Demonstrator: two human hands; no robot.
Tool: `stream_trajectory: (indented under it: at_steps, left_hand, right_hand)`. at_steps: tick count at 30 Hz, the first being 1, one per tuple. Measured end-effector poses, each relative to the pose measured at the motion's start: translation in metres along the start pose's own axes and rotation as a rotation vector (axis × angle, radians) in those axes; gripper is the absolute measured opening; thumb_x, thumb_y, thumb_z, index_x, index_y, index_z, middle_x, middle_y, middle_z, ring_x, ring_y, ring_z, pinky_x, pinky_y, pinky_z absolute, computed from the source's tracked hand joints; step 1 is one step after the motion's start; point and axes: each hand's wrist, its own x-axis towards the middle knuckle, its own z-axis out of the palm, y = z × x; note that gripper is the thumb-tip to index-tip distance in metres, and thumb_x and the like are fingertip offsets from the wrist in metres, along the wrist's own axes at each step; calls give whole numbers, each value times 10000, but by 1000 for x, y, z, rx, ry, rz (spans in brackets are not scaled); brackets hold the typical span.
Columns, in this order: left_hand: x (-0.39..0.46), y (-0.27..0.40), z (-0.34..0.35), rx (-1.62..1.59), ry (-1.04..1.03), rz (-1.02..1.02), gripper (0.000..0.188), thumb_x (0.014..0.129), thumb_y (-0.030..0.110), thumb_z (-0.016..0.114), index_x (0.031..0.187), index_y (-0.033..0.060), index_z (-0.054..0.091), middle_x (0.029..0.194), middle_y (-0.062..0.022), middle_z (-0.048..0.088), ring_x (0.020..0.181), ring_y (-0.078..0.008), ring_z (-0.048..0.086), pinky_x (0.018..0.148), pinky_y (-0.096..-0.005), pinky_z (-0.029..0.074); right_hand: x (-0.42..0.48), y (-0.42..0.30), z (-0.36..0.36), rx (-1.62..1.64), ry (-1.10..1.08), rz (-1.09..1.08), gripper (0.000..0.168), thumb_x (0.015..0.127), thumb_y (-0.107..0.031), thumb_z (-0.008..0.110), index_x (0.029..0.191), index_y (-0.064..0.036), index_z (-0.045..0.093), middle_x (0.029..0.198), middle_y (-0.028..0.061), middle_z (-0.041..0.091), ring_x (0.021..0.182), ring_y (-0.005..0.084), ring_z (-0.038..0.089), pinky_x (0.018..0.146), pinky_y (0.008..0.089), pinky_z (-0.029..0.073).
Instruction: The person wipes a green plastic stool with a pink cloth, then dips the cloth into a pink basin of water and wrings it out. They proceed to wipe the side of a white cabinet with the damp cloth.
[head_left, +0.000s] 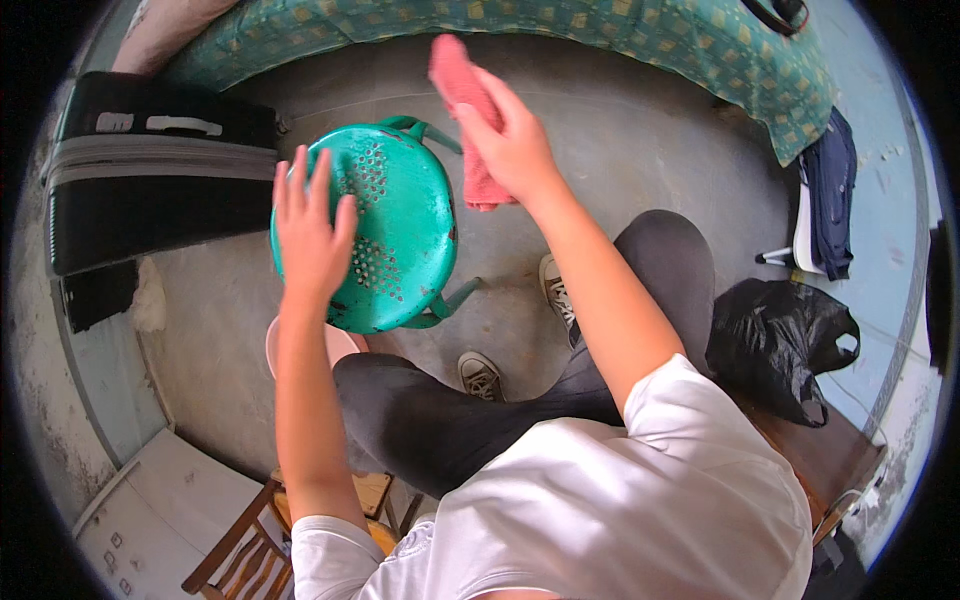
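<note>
A round green metal stool (420, 225) with chipped paint and small holes in its seat stands in front of me, to the left. Over the left part of the seat is my left hand (311, 232), fingers spread and holding nothing; whether it touches the metal I cannot tell. My right hand (517, 150) grips a folded pink-red cloth (480, 127) between thumb and fingers, raised to the right of the stool. The cloth is slightly blurred at its upper end. Part of the seat is hidden under my left hand.
Left of the stool is a black suitcase (157, 217). A pink basin (341, 343) sits partly under the seat's near edge. Ahead hangs a green patterned cloth cover (525, 16). A black plastic bag (780, 337) lies to the right, and a wooden chair (247, 555) stands behind on the left.
</note>
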Motion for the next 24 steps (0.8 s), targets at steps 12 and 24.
stream_trajectory:
  at_steps: [12,24]
  left_hand:
    - [0,22,6,58,-95,-63,681,1053,396,623,1646,100,464,1763,-192,314,1623,-427,277,1322,-588,197]
    - [7,26,1,82,-189,-86,710,1036,349,592,1669,80,416,1785,-195,273,1644,-417,241,1336,-557,166]
  right_hand:
    - [59,60,42,-105,-473,124,538,1134,-494,499,1416,-81,697,1459,129,665,1410,336,577,1196,420,423]
    - [52,215,57,92,-295,273,497,1132,-423,506,1446,-81,684,1463,141,614,1473,273,430,1247,409,345]
